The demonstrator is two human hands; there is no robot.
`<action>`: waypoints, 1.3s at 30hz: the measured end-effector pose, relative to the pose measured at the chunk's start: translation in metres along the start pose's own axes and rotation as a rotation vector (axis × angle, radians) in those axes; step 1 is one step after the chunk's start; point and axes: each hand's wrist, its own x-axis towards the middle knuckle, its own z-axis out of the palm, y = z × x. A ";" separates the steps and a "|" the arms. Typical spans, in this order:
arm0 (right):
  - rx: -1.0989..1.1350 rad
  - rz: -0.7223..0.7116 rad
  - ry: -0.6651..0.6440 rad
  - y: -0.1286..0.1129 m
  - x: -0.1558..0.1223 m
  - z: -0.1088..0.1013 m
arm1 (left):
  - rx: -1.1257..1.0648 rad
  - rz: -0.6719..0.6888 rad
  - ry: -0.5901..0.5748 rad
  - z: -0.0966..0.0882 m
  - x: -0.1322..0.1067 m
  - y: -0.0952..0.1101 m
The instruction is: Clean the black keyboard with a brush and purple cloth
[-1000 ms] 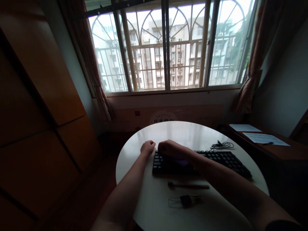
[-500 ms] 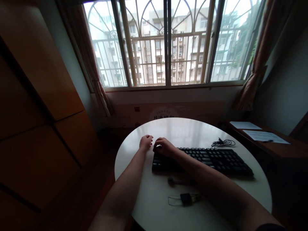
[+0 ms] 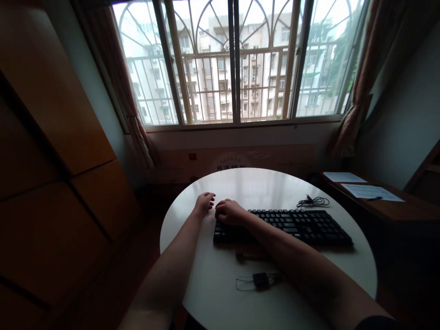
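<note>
My right hand [image 3: 231, 212] is over the far left corner of a black keyboard [image 3: 312, 227], its fingers curled down and drawn together at the keys. Whatever lies under those fingertips is hidden. Just left of it, my left hand [image 3: 205, 202] hovers at or rests on the table, loosely half-curled with fingertips apart and nothing visible in it. Nearer me lies a black keycap puller with wire loops [image 3: 261, 281], partly behind my right forearm. Above it sits a small dark tool with a thick end [image 3: 240, 257], its handle running under the forearm.
The round white table [image 3: 202, 288] bears everything. A coiled black cable [image 3: 313, 201] lies behind the keyboard. On a brown side table [image 3: 412, 211] at the right are papers [image 3: 373, 192] and a pen [image 3: 374, 198]. A wooden cabinet [image 3: 92, 197] stands left, a barred window ahead.
The whole view has shifted slightly, so things sit a little farther left. My right hand has lowered onto the keyboard's corner, its fingers closing the gap seen before. The left hand looks slightly looser.
</note>
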 end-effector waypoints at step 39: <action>-0.078 0.008 0.059 0.000 -0.002 0.004 | -0.076 -0.013 -0.002 0.001 -0.002 0.000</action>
